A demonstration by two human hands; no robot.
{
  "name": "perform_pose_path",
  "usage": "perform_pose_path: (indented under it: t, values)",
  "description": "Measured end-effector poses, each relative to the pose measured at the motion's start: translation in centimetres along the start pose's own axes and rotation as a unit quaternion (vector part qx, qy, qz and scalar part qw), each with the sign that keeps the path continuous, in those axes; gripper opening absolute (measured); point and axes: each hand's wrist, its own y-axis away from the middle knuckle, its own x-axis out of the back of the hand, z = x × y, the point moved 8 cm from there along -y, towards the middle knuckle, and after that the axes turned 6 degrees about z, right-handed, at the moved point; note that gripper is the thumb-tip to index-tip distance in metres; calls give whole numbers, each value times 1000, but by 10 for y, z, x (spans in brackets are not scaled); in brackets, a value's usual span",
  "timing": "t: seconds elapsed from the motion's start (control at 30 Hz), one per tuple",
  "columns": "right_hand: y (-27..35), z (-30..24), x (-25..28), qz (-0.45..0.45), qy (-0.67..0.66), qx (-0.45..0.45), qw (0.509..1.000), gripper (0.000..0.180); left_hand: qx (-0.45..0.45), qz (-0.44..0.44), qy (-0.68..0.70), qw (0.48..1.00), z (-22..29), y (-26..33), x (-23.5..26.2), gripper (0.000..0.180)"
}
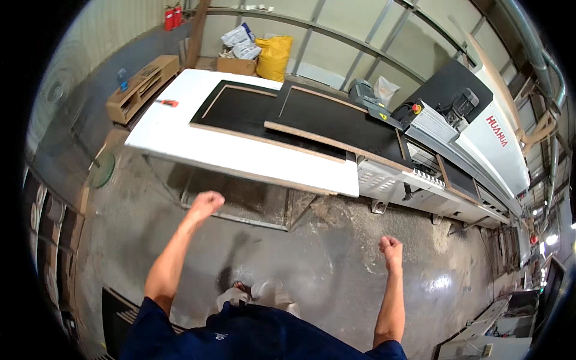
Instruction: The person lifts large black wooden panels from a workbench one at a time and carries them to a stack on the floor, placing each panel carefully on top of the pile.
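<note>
Head view: L hand (206, 204) is curled into a loose fist, fingers together, gripping nothing, touching nothing. It hangs in the air just short of the near edge of the white table (198, 141). R hand (390, 245) is also a closed fist, fingers tucked in, empty, held over the concrete floor (336, 264), well apart from the table. Both forearms are bare, sleeves dark blue.

Nearest thing to the L hand is the white table top w/ 2 black panels (282, 114) lying flat on it, each w/ raw tan wood edging; 1 panel overlaps the other. A small orange tool (168, 103) sits near the table's far left corner.

Floor is grey concrete, scuffed, patchy, w/ a glossy glare spot at right. Right of the table stands a long white and grey machine (480, 138) w/ a red button and motor on top. At the back: a yellow sack (273, 57), a cardboard box (236, 65), a low wooden shelf unit (141, 87), 2 red extinguishers (173, 17) on the wall. Walls are pale panels w/ metal framing.
</note>
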Motion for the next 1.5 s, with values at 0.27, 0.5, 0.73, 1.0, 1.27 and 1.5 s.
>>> perform_pose_path:
  t: [0.27, 0.5, 0.73, 1.0, 1.27, 1.5]
  values:
    - [-256, -103, -2, 142, 131, 116, 974, 33, -89, 94, -301, 945, 152, -322, -65, 47]
    - [-472, -118, -35, 204, 263, 56, 942, 67, 110, 15, -83, 990, 146, -471, -139, 67]
    - [-474, -131, -104, 104, 271, 65, 955, 36, 196, 84, -7, 977, 102, -483, -67, 47]
    - [-322, -226, -262, 79, 335, 125, 930, 46, 87, 226, -84, 967, 214, -408, 185, 50]
    - [-366, -338, -286, 147, -193, 251, 937, 53, -246, 135, 54, 958, 307, -399, 234, 31]
    - [-370, -195, -303, 63, -511, 71, 854, 41, -393, 124, -182, 893, 239, -402, 234, 18]
